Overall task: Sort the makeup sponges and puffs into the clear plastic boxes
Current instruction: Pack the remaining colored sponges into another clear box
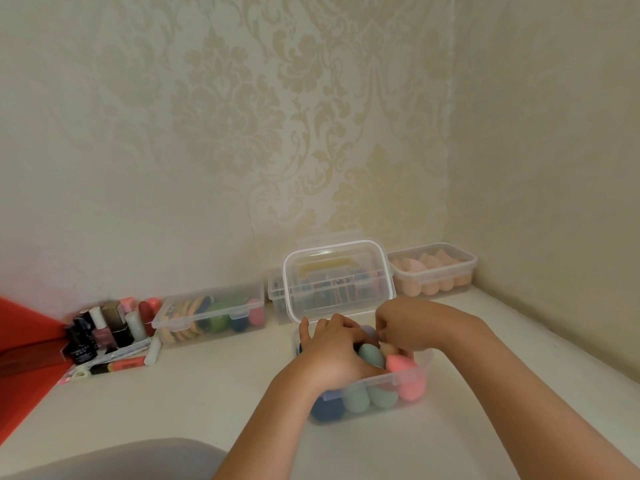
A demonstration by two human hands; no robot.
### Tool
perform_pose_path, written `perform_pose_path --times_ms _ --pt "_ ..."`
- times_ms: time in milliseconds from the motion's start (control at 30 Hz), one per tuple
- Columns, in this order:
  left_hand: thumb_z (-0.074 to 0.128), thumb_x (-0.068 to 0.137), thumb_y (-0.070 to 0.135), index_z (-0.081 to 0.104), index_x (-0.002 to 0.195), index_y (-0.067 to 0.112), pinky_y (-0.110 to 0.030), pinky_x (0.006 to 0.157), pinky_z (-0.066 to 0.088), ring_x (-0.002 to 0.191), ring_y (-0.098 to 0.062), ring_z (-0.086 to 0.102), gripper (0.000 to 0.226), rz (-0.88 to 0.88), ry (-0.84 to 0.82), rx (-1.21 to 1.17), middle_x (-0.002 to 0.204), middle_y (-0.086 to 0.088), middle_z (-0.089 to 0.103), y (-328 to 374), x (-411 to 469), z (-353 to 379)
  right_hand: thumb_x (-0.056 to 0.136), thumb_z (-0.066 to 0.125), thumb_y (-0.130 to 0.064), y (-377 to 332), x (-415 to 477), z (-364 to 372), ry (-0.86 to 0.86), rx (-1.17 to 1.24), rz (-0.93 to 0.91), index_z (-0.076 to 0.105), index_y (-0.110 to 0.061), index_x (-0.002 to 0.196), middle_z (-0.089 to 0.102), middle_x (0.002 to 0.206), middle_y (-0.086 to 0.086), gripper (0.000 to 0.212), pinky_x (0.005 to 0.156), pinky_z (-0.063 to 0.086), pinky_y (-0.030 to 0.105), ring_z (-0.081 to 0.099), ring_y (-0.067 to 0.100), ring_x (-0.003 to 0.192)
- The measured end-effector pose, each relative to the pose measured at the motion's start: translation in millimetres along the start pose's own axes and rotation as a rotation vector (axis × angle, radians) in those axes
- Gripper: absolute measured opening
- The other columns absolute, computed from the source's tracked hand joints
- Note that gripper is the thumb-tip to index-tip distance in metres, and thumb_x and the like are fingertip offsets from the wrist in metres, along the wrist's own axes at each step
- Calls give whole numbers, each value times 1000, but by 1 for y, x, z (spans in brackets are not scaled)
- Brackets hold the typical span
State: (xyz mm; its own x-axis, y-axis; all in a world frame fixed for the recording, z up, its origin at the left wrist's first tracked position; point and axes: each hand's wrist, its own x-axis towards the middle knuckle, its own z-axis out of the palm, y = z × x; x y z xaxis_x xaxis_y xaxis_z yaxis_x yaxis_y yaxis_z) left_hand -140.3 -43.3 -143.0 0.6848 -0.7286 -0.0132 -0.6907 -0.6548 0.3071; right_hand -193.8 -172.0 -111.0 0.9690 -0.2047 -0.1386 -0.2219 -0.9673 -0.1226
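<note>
A clear plastic box [414, 389] stands on the white table in front of me, its hinged lid [337, 277] raised upright behind it. Inside stand several egg-shaped sponges: a pink sponge [401, 367], pale green ones [372, 355] and a dark blue one [325, 412]. My left hand [332, 351] lies over the box's left half, fingers curled down among the sponges. My right hand [403, 327] reaches in from the right, its fingertips pinching a beige sponge [387, 348] at the back of the box.
A shut box of flat puffs and coloured sponges [211, 315] sits at the left by the wall. An open box of peach sponges [433, 271] stands in the right corner. Another box [277, 292] hides behind the lid. Cosmetic bottles [104, 330] cluster at far left.
</note>
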Motion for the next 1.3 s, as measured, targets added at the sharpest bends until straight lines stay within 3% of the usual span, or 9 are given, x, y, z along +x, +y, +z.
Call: perform_pose_path --times_ms 67,200,300,433,567,700,900,1100,1300 --pt "63 80 52 55 121 45 -47 110 -18 130 -14 27 42 7 -18 13 130 9 38 1 0 -1 98 41 -22 2 -3 -2 30 45 -16 50 -5 118 60 110 13 28 72 39 29 53 23 90" --pt "63 81 51 53 123 46 -46 110 -18 130 -14 27 44 9 -40 37 131 10 37 1 0 -1 92 45 -10 5 -5 3 87 113 -53 51 -14 106 52 93 2 16 56 35 22 51 19 81" --pt "62 82 51 50 126 46 -48 110 -17 131 -14 25 46 17 -51 47 132 10 35 0 -1 -2 85 54 -6 15 -2 7 342 463 -17 53 -22 80 61 86 0 17 56 46 24 59 15 66" --pt "62 82 51 50 126 47 -49 111 -17 132 -12 23 46 26 -63 30 133 10 34 0 -1 -4 87 57 -12 60 9 12 753 514 218 60 -19 88 68 90 -1 8 74 49 29 60 17 81" --pt "63 80 51 50 125 47 -49 112 -18 133 -9 22 47 25 -71 8 131 13 34 0 -2 -4 91 59 -35 83 22 43 514 566 241 63 -18 117 64 122 -3 31 85 39 22 58 15 109" --pt "63 81 51 50 126 47 -49 112 -18 134 -10 22 47 26 -71 14 132 12 33 0 -1 -4 86 59 -51 76 32 59 425 601 221 57 -16 119 64 111 1 48 82 42 25 59 17 101" --pt "63 80 52 50 125 47 -49 112 -17 133 -10 22 47 27 -75 5 132 12 33 0 0 -4 79 71 -43 68 28 53 396 635 125 63 -17 88 67 87 -4 28 68 47 21 61 9 79" --pt "62 82 50 51 125 46 -49 112 -18 133 -12 22 44 26 -68 23 134 11 33 -1 -1 -3 81 71 -18 59 14 23 689 808 132 48 -17 104 60 92 -1 32 65 45 21 57 11 76" --pt "62 82 50 51 124 46 -50 111 -19 132 -14 24 44 22 -69 30 131 9 34 1 -1 -4 70 77 -15 23 -16 -8 564 323 -197 65 -23 100 53 95 -13 33 71 38 12 50 6 88"
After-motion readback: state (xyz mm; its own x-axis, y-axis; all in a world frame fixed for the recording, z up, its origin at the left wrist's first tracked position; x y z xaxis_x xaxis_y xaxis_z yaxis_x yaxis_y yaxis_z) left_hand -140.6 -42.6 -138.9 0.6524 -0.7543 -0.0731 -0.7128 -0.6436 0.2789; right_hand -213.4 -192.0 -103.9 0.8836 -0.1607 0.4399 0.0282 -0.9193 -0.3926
